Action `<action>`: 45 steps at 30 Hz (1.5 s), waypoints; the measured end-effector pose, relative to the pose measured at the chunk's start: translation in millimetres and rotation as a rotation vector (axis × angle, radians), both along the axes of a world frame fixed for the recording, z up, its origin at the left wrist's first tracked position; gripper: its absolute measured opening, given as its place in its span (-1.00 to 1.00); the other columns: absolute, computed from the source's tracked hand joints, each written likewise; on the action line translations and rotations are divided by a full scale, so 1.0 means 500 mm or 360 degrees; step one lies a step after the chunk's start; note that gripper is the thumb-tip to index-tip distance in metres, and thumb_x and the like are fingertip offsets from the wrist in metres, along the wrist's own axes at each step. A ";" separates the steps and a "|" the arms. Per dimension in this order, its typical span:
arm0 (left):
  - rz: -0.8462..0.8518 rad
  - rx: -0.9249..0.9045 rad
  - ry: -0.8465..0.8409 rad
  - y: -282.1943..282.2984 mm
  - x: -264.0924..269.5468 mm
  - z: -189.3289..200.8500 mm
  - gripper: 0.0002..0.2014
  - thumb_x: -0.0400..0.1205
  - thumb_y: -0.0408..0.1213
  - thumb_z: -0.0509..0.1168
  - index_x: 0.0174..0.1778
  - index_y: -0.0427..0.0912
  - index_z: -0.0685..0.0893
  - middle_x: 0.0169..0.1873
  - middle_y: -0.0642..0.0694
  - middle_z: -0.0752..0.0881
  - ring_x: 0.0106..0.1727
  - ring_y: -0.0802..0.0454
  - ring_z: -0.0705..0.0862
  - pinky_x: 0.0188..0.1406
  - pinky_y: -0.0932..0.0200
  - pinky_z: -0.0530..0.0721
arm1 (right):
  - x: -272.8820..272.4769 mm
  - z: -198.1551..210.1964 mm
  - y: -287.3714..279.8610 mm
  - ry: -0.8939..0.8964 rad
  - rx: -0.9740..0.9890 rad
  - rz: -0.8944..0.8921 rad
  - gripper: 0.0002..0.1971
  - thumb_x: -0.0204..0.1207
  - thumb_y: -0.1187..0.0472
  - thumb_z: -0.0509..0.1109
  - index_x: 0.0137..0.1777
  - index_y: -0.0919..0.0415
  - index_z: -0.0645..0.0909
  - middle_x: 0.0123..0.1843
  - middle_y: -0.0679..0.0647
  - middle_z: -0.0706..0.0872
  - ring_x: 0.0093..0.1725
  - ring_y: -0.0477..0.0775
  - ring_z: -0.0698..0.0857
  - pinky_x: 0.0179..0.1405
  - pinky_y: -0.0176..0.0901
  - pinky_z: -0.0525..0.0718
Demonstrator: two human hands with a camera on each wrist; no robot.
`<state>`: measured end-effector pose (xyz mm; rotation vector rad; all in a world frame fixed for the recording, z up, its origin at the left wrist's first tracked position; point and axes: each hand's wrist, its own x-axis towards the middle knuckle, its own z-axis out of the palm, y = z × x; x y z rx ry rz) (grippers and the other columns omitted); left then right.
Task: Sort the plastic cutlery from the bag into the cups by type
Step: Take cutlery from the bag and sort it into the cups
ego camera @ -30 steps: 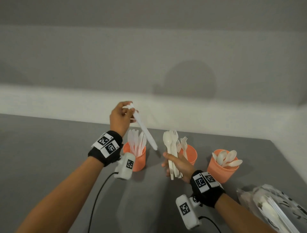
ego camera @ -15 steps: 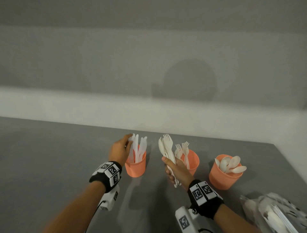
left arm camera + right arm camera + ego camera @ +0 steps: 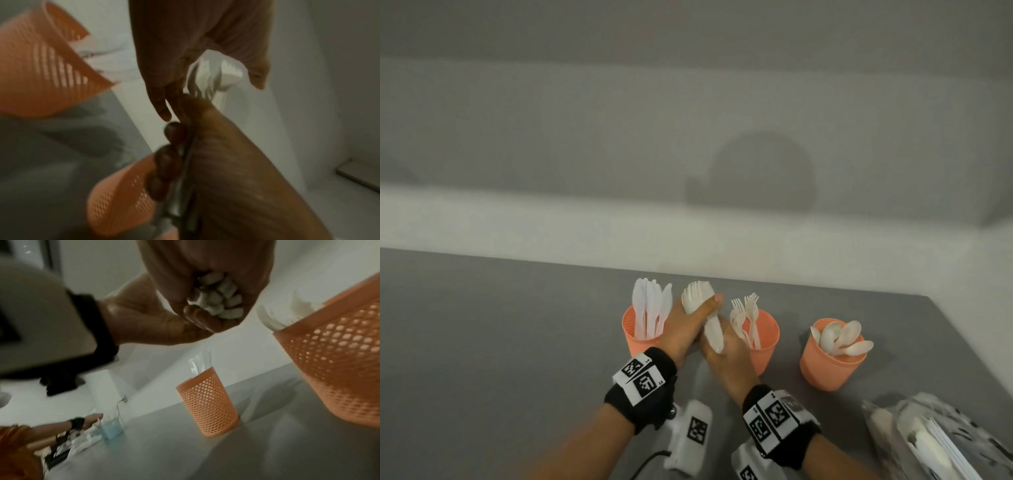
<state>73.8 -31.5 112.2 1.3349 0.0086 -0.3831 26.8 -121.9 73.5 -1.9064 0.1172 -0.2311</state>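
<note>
Three orange mesh cups stand in a row: the knife cup [image 3: 635,334] on the left, the fork cup [image 3: 768,339] in the middle, the spoon cup [image 3: 825,368] on the right. Between the knife and fork cups my right hand [image 3: 724,356] grips the handles of a white bundle of forks and a spoon [image 3: 700,299]. My left hand [image 3: 697,317] reaches across and pinches the bundle's upper part, thumb over it. In the left wrist view the fork heads [image 3: 213,76] sit between its thumb and fingers. The handle ends [image 3: 218,305] show in my right fist.
The clear cutlery bag [image 3: 941,442], still holding white pieces, lies at the table's [image 3: 500,342] lower right. A white wall runs close behind the cups. In the right wrist view another person's arm [image 3: 51,430] and a blue box [image 3: 112,428] are far off to the left.
My left hand lowered a knife into the left cup, let it go, then moved right onto the bundle in my right hand. The right hand stayed between the cups.
</note>
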 end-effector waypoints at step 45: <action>-0.0001 0.0511 -0.0464 -0.152 -0.090 0.002 -0.86 0.46 -0.24 0.48 -0.37 -0.06 0.66 -0.43 0.00 0.73 -0.37 0.13 0.71 -0.31 0.21 0.66 | -0.074 0.006 -0.125 0.0308 -0.0411 -0.0427 -0.58 0.53 0.01 0.22 0.35 0.14 0.41 0.05 0.14 0.75 0.05 0.23 0.73 0.02 0.04 0.68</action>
